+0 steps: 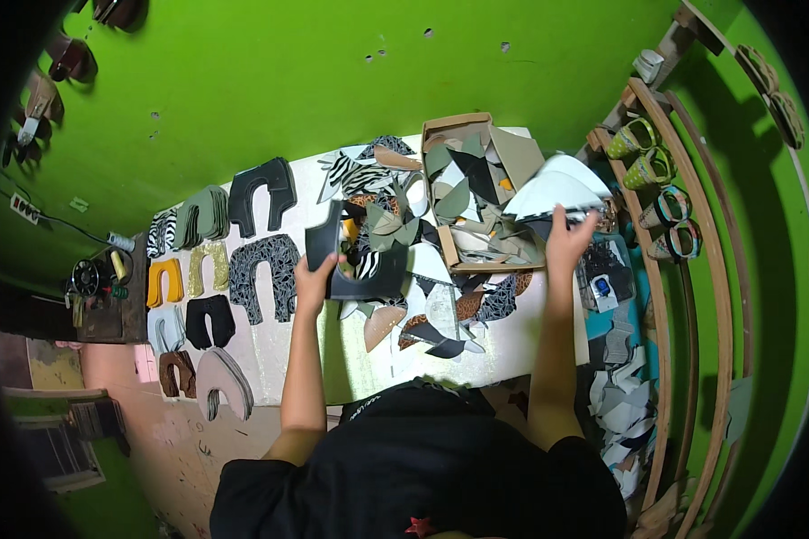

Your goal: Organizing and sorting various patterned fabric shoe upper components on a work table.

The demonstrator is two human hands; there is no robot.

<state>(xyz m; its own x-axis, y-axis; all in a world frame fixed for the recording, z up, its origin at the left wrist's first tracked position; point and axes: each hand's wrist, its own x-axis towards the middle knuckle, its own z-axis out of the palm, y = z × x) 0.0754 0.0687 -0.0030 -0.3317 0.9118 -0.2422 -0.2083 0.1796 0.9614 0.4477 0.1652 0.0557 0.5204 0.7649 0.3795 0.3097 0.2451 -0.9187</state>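
Note:
My left hand (pixel 315 280) holds a black U-shaped shoe-upper piece (pixel 361 265) above the white table (pixel 288 355), just left of a heap of mixed cut scraps (pixel 427 310). My right hand (pixel 568 241) is raised at the right of an open cardboard box (pixel 476 193) and grips a stack of white fan-shaped pieces (pixel 557 189). The box is full of grey, black and tan offcuts.
Sorted stacks of U-shaped uppers lie at the table's left: black (pixel 262 193), grey-patterned (pixel 262 274), yellow (pixel 165 282), glittery (pixel 208 267), olive (pixel 202 216). A curved wooden rack (pixel 683 269) with patterned shoes stands on the right. Grey scraps (pixel 622 404) pile below it. Green wall behind.

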